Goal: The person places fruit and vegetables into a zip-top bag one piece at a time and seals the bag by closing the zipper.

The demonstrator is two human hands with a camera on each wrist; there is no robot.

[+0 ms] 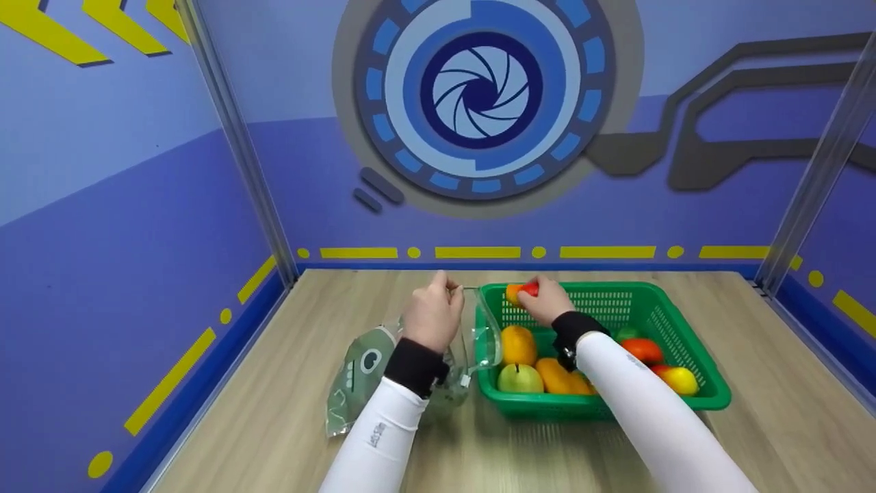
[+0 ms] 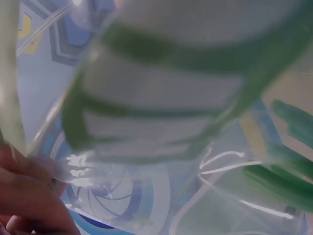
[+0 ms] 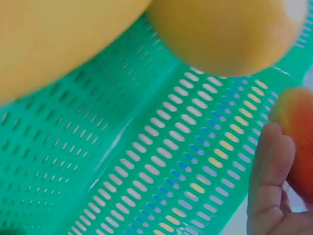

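Observation:
My left hand pinches the upper edge of a clear plastic zip bag with a green printed face, which stands left of the basket. In the left wrist view the bag fills most of the picture, blurred, and the fingers hold its edge at the lower left. My right hand grips a small red-and-yellow fruit over the back left part of a green plastic basket. The right wrist view shows this fruit at the fingertips, its far side out of frame.
Inside the basket lie an orange-yellow fruit, a pear, a yellow mango-like fruit, a red tomato-like piece and a yellow-red fruit. The right forearm covers part of the basket. Patterned walls border the wooden table.

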